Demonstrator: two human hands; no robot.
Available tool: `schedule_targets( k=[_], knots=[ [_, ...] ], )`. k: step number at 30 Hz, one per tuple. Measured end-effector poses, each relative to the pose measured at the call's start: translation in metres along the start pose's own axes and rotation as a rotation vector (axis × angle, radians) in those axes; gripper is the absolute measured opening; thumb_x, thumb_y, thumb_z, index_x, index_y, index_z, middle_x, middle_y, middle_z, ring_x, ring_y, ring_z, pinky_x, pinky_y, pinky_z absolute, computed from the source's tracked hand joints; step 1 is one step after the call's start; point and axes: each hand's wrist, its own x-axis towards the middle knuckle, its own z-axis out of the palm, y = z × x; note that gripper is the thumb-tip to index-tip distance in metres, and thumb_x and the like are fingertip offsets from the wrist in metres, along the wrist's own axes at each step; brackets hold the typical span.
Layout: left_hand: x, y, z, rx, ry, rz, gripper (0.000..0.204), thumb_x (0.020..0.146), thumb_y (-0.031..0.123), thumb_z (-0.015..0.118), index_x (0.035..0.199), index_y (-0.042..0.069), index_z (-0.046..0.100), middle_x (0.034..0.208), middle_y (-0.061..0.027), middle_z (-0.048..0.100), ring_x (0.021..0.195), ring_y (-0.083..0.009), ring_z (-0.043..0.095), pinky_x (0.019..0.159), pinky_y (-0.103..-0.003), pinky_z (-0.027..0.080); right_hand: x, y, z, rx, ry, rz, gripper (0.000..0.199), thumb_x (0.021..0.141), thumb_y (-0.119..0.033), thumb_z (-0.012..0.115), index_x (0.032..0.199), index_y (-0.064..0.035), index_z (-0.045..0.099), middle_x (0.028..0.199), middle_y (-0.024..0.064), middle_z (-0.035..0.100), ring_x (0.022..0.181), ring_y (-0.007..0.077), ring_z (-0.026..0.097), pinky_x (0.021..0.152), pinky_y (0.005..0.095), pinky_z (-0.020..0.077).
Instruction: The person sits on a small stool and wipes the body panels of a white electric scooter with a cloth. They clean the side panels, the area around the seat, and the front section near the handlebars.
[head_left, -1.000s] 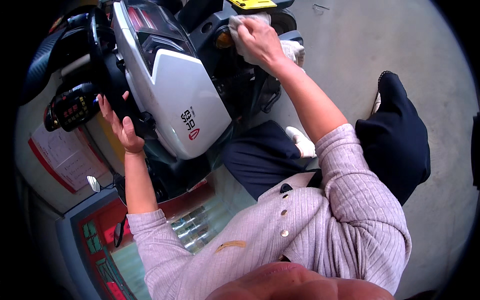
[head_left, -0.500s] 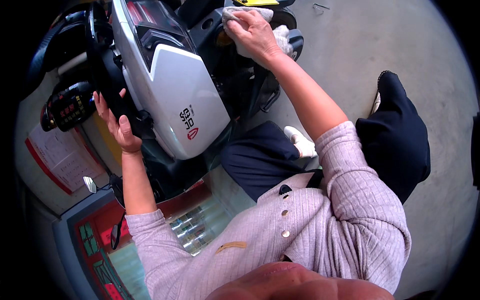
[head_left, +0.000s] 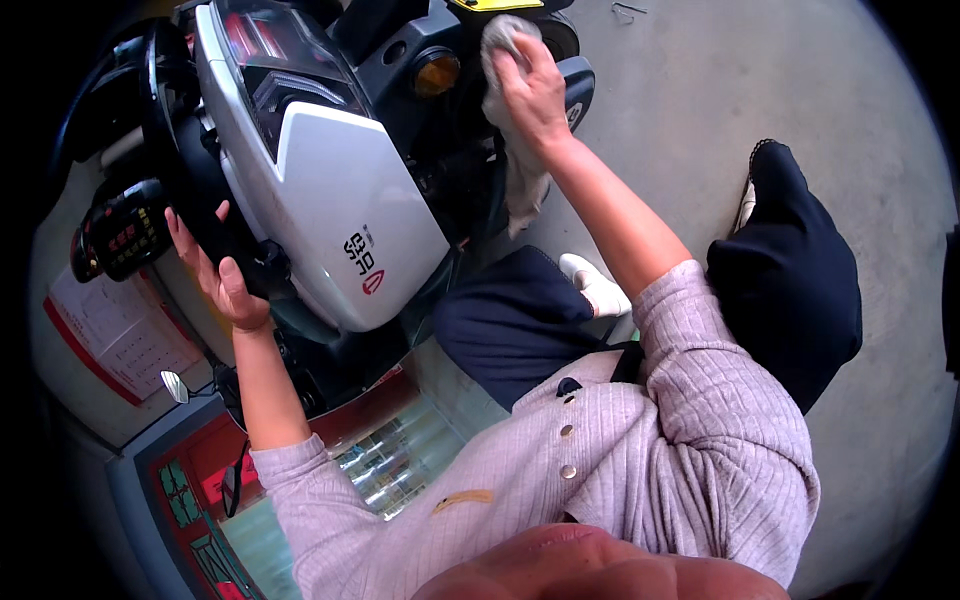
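Observation:
A scooter with a white front panel and dark body fills the upper left. My right hand presses a pale cloth against the dark front part near the orange turn light; the cloth hangs down below my wrist. My left hand rests flat with fingers apart against the dark edge behind the white panel, next to the handlebar switch box.
My knees in dark trousers and a white shoe are above the grey concrete floor. A small mirror and a white sheet with red edging lie at the left. A red and green panel sits lower left.
My right hand has slid the cloth further up and along the dark front part. My left hand has stayed on the edge behind the white panel.

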Motion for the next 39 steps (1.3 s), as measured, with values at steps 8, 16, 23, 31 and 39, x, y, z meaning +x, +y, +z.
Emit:
schedule_targets(
  k=[8,16,23,31,39],
  knots=[
    [-0.004,0.004,0.004,-0.027,0.021,-0.012,0.078,0.088,0.038,0.04,0.155,0.0,0.024,0.145,-0.0215,0.045,0.129,-0.0275,0.049,0.113,-0.039,0.032,0.044,0.076,-0.012,0.196,0.029,0.41,0.02,0.099,-0.01,0.045,0.108,-0.0032,0.061,0.103,0.0139,0.062,0.096,0.0256,0.06,0.085,0.0391,0.0493],
    [-0.005,0.008,0.006,-0.005,0.05,-0.019,0.076,0.089,0.038,0.038,0.154,0.001,0.028,0.148,-0.0192,0.043,0.13,-0.027,0.049,0.113,-0.039,0.032,0.041,0.023,-0.017,0.132,0.2,0.228,0.022,0.096,-0.013,0.054,0.114,-0.0013,0.061,0.105,0.0161,0.065,0.099,0.0295,0.061,0.089,0.0388,0.0488],
    [-0.006,0.005,0.005,-0.04,0.035,-0.014,0.072,0.088,0.035,0.041,0.15,-0.002,0.035,0.158,-0.0134,0.026,0.129,-0.0282,0.052,0.109,-0.038,0.038,0.01,0.037,0.029,0.166,-0.146,-0.12,0.023,0.098,-0.014,0.059,0.117,-0.002,0.062,0.11,0.0156,0.064,0.106,0.027,0.061,0.094,0.0371,0.0472],
    [-0.006,-0.002,0.0,0.014,-0.001,-0.012,0.074,0.09,0.034,0.041,0.156,0.007,0.024,0.142,-0.0223,0.046,0.126,-0.0273,0.053,0.111,-0.036,0.037,0.039,0.133,-0.049,-0.282,0.247,0.323,0.029,0.088,-0.024,0.067,0.111,-0.0051,0.065,0.1,0.0174,0.07,0.093,0.0348,0.068,0.084,0.0388,0.0524],
    [0.006,0.003,0.014,-0.193,0.053,0.032,0.07,0.09,0.027,0.043,0.153,0.002,0.028,0.159,-0.0125,0.029,0.131,-0.031,0.051,0.112,-0.041,0.036,0.035,0.136,-0.045,-0.481,-0.056,-0.22,0.023,0.091,-0.025,0.061,0.106,-0.0096,0.07,0.105,0.0167,0.068,0.099,0.0352,0.064,0.087,0.0415,0.0527]
  ],
)
